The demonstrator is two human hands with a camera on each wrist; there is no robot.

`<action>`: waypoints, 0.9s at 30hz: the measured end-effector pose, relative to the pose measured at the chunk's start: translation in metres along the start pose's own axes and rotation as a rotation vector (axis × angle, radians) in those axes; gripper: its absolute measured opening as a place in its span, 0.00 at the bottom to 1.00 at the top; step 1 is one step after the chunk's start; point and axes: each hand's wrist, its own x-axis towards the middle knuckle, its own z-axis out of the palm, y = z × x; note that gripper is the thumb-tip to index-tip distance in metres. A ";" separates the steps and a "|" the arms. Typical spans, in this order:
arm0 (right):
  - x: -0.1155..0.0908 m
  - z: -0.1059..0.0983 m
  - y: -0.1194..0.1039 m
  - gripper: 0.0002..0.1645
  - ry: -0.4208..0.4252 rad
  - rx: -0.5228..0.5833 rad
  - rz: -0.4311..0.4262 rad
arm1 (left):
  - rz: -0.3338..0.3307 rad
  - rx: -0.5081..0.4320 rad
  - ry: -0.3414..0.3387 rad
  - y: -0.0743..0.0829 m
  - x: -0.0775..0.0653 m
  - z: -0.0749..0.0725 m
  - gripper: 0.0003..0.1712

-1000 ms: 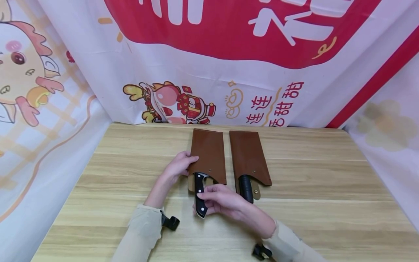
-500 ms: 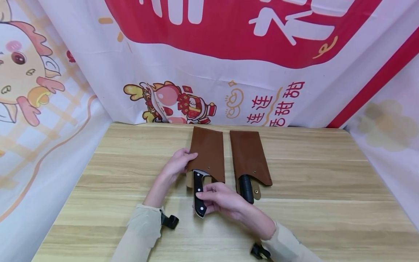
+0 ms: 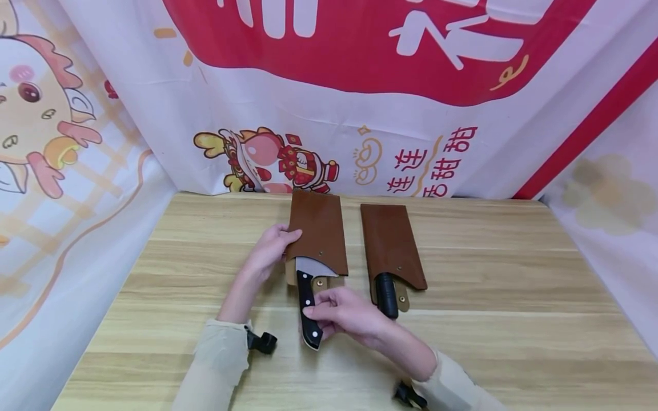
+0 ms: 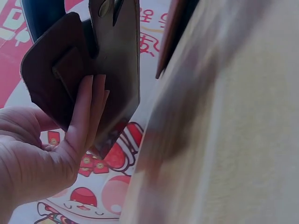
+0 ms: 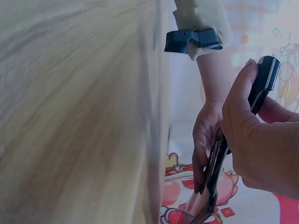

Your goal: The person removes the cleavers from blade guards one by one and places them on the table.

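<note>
My left hand grips a brown leather knife sheath by its left edge, thumb on the front. In the left wrist view, that hand's fingers lie along the sheath's back, which has a strap slot. A kitchen knife sits in the sheath, its black riveted handle outside and a strip of wide blade showing at the mouth. My right hand pinches the handle; the right wrist view shows the handle's end between thumb and fingers. Most of the blade is hidden in the leather.
To the right lies a second brown sheath on the wooden table, with a black ribbed handle sticking out. A printed fabric backdrop hangs along the table's back edge. Each wrist carries a small black camera mount.
The held sheath has moved away toward the back and slightly left. The handle has swung a little left and down, and a strip of blade now shows between them. The second sheath stays put.
</note>
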 end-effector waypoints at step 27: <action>-0.053 0.032 -0.017 0.08 -0.065 -0.183 0.022 | 0.043 -0.085 0.109 0.023 -0.016 -0.040 0.17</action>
